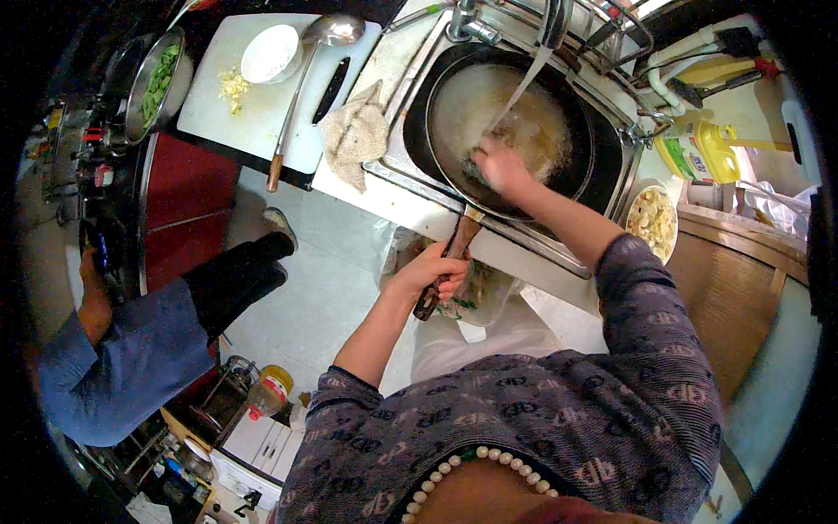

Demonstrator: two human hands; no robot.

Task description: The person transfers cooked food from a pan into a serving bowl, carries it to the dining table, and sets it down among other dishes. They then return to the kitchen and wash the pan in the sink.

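A dark wok point(437, 150) sits in the sink point(393, 171), holding cloudy brownish water. My left hand point(435, 272) grips the wok's wooden handle point(463, 234) near the sink's front edge. Inside the wok, my right hand point(501, 167) is blurred and partly in the water; something dark shows at its fingertips, but what it is cannot be told. From the faucet point(556, 26) a stream of water falls into the wok beside my right hand.
Left of the sink lie a crumpled cloth point(357, 134) and a white cutting board point(203, 108) with a bowl point(272, 54), chopped garlic point(233, 88) and a ladle point(294, 98). A bowl of food point(653, 223) and a yellow jug point(704, 154) stand right. Another person point(137, 360) is at the left.
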